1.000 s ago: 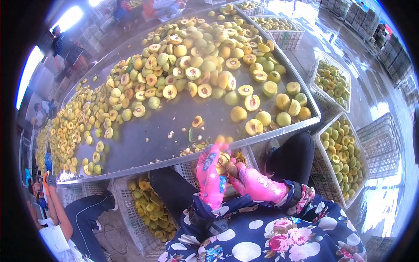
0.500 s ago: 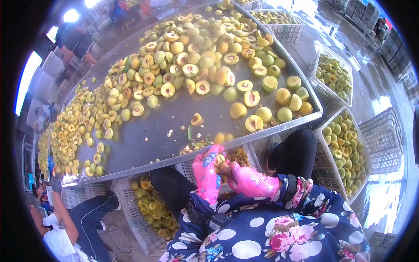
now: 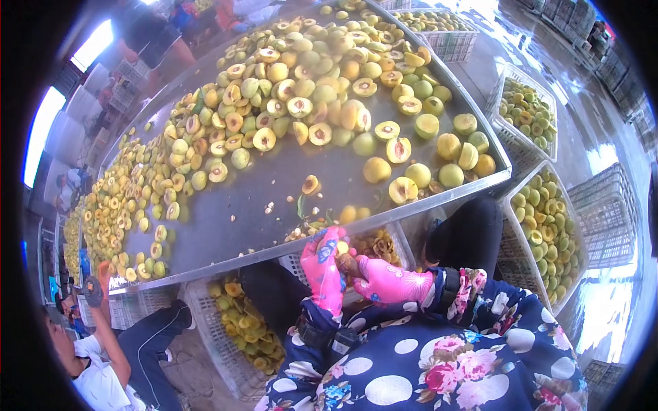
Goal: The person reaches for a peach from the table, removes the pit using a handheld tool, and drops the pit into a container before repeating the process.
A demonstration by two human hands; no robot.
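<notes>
My left hand (image 3: 323, 266), in a pink patterned glove, is closed around a small yellow fruit piece (image 3: 342, 248) at the near edge of the metal table (image 3: 260, 185). My right hand (image 3: 394, 279), gloved in the same pink, is pinched close beside it. Between the hands shows a brownish thing (image 3: 348, 264); I cannot tell whether it is a tool or part of the fruit. Beneath them stands a crate (image 3: 404, 255) with cut yellow fruit pieces (image 3: 377, 245). Small pits and scraps (image 3: 308, 226) lie on the table just beyond my hands.
A large heap of halved yellow-green, peach-like fruit (image 3: 274, 89) covers the far and left table. Fruit-filled crates stand at right (image 3: 548, 233), farther back (image 3: 528, 109) and by my left leg (image 3: 243, 322). Another person (image 3: 103, 356) sits at lower left. A raised metal rim (image 3: 329, 229) edges the table.
My hands stay together at the table edge with only a slight shift. The view has moved a little. The person at lower left has raised a gloved hand at the table edge.
</notes>
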